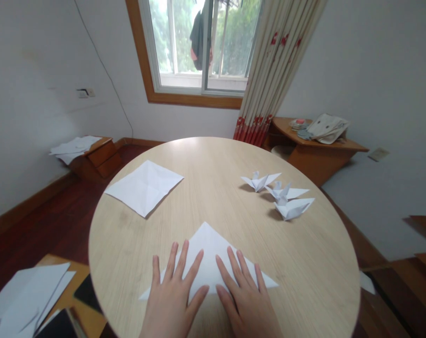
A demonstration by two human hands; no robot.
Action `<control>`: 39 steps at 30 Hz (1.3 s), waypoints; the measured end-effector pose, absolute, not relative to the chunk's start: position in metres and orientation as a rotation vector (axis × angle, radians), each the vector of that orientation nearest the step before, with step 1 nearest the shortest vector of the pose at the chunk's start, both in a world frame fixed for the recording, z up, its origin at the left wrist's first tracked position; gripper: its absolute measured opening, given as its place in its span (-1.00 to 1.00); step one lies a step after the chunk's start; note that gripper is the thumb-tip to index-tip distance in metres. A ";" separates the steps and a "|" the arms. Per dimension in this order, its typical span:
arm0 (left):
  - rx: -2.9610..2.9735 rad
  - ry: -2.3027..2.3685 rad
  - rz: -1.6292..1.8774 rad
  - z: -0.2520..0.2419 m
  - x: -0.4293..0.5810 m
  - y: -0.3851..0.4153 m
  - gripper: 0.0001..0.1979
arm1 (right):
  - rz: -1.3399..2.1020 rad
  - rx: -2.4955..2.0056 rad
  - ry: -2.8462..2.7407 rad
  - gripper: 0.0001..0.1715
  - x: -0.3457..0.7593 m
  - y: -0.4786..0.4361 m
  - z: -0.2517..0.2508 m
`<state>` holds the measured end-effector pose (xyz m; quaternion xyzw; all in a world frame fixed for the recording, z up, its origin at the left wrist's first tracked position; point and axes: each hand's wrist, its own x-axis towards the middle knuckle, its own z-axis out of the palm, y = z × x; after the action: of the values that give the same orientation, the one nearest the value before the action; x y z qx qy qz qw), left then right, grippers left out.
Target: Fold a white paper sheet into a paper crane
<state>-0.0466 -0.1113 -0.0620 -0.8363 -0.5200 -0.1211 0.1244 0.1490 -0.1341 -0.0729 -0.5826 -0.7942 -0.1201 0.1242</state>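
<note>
A white sheet of paper [208, 244] folded into a triangle lies on the round wooden table [213, 188], its peak pointing away from me. My left hand [174, 291] rests flat on its left half with fingers spread. On the right half, my right hand [246, 291] also lies flat, fingers apart. Both thumbs are close to the triangle's near edge, and neither hand grips anything. The hands cover parts of the paper's sides and lower edge.
A creased square paper [146, 188] lies at the table's left. Three folded paper cranes [292, 208] stand at the right. More white sheets [30, 291] are on a low surface at lower left. A corner shelf [315, 145] holds a cloth bag [328, 128].
</note>
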 end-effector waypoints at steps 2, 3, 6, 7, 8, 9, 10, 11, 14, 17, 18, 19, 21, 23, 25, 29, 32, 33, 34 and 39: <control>-2.463 -1.535 -0.345 -0.061 -0.050 -0.110 -0.40 | -0.322 -1.687 -2.313 -0.44 0.150 -0.135 -0.073; -2.476 -1.540 -0.342 -0.061 -0.051 -0.109 -0.39 | -0.309 -1.684 -2.312 -0.44 0.150 -0.135 -0.074; -2.505 -1.543 -0.332 -0.060 -0.053 -0.108 -0.39 | -0.289 -1.702 -2.295 -0.44 0.153 -0.135 -0.074; -2.507 -1.546 -0.333 -0.059 -0.053 -0.108 -0.39 | -0.280 -1.722 -2.281 -0.43 0.155 -0.135 -0.074; -2.506 -1.552 -0.335 -0.059 -0.053 -0.108 -0.39 | -0.264 -1.747 -2.264 -0.43 0.157 -0.135 -0.074; -2.507 -1.561 -0.334 -0.058 -0.052 -0.108 -0.38 | -0.241 -1.775 -2.244 -0.43 0.159 -0.135 -0.074; -2.508 -1.572 -0.332 -0.057 -0.052 -0.108 -0.38 | -0.212 -1.801 -2.229 -0.43 0.162 -0.135 -0.073; -2.511 -1.583 -0.326 -0.056 -0.052 -0.107 -0.38 | -0.185 -1.821 -2.219 -0.43 0.164 -0.135 -0.073; -2.521 -1.615 -0.303 -0.054 -0.052 -0.106 -0.38 | -0.161 -1.879 -2.189 -0.41 0.174 -0.136 -0.070; -2.522 -1.634 -0.291 -0.053 -0.053 -0.104 -0.37 | -0.207 -1.911 -2.158 -0.38 0.183 -0.136 -0.067; -2.520 -1.634 -0.290 -0.053 -0.053 -0.104 -0.37 | -0.227 -1.910 -2.157 -0.39 0.185 -0.136 -0.067; -2.516 -1.634 -0.289 -0.053 -0.054 -0.103 -0.37 | -0.248 -1.905 -2.162 -0.40 0.186 -0.136 -0.067; -2.506 -1.631 -0.288 -0.054 -0.056 -0.102 -0.37 | -0.291 -1.898 -2.169 -0.42 0.186 -0.136 -0.067; -2.496 -1.635 -0.287 -0.055 -0.058 -0.101 -0.36 | -0.345 -1.901 -2.143 -0.43 0.184 -0.136 -0.068; -2.485 -1.645 -0.284 -0.057 -0.061 -0.101 -0.35 | -0.393 -1.914 -2.086 -0.43 0.182 -0.136 -0.068; -2.476 -1.649 -0.272 -0.058 -0.066 -0.100 -0.36 | -0.422 -1.930 -2.009 -0.44 0.181 -0.136 -0.068; -2.468 -1.660 -0.263 -0.059 -0.068 -0.100 -0.36 | -0.440 -1.924 -1.990 -0.45 0.182 -0.136 -0.069; -2.460 -1.672 -0.260 -0.058 -0.069 -0.100 -0.38 | -0.441 -1.930 -1.981 -0.45 0.183 -0.136 -0.070; -2.451 -1.685 -0.254 -0.058 -0.070 -0.100 -0.40 | -0.437 -1.940 -1.971 -0.44 0.183 -0.136 -0.071; -2.453 -1.704 -0.233 -0.057 -0.075 -0.098 -0.47 | -0.415 -1.973 -1.945 -0.44 0.183 -0.135 -0.074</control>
<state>-0.0748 -0.0979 -0.0569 -0.8166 -0.5673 -0.0776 0.0729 0.1831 -0.1350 -0.0741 -0.6941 -0.6843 -0.1460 0.1693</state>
